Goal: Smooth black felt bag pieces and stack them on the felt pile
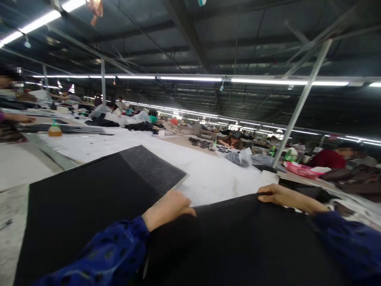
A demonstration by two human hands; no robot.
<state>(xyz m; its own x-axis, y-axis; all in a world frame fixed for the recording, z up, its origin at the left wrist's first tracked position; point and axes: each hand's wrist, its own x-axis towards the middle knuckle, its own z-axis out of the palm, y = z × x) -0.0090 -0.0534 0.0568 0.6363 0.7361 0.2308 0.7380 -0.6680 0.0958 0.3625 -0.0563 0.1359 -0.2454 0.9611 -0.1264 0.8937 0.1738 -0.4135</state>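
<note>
A large piece of black fabric (238, 242) spreads across the front, its far edge running between my two hands. My left hand (169, 208) is closed on that edge near the middle, thumb pointing right. My right hand (281, 197) pinches the same edge further right, fingers curled over it. Left of my left hand lies another black fabric panel (89, 190), with a dark grey speckled strip (153, 167) along its far right end. Whether the two black pieces join beneath my left forearm is hidden.
A white-covered table (214, 171) extends beyond the fabric. A bottle of amber liquid (54, 129) stands at left by stacked dark cloth. A pink basket (303, 170) and a slanting metal post (302, 103) are at right. Other people work around, one in red (327, 159).
</note>
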